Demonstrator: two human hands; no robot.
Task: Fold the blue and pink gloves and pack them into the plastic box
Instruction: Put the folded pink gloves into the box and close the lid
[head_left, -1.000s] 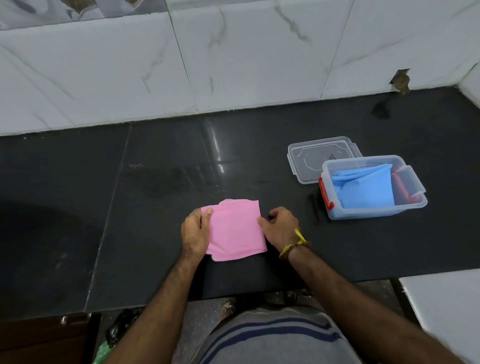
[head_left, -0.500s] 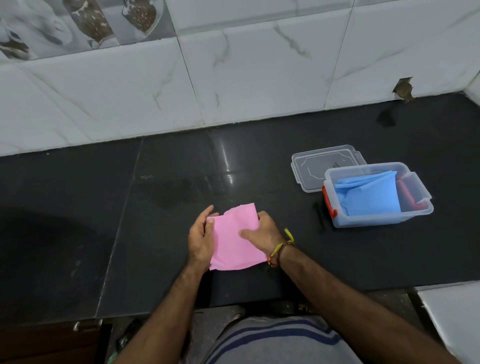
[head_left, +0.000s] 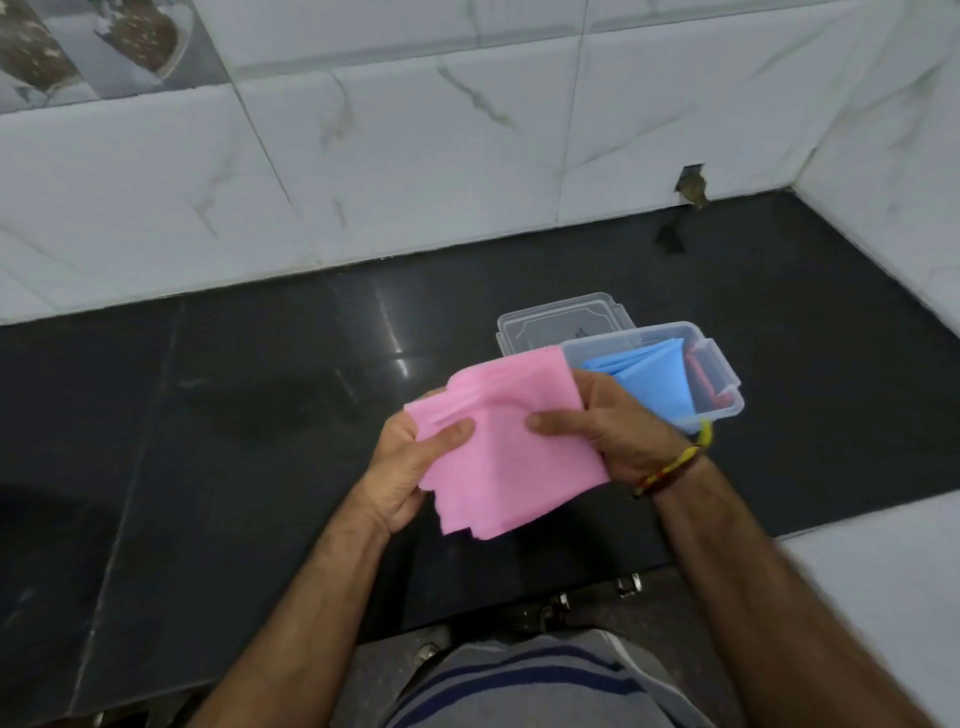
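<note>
A person holds a folded pink glove (head_left: 506, 447) in both hands above a black counter (head_left: 218, 426), in front of an open plastic box (head_left: 719, 387).

The counter runs along a white marble-tiled wall (head_left: 415, 171). The clear box stands on it to the right, with folded blue gloves (head_left: 652, 376) lying inside and its lid (head_left: 561, 319) flat on the counter just behind. The pink glove is raised off the counter, a flat rectangle whose long axis tilts from lower left toward the upper right, its far edge overlapping the box's near corner. The left hand (head_left: 405, 467) pinches its left edge, thumb on top and fingers curled beneath. The right hand (head_left: 618, 431), a thread band (head_left: 675, 465) at the wrist, grips the right edge the same way, thumb pressed on top.
</note>
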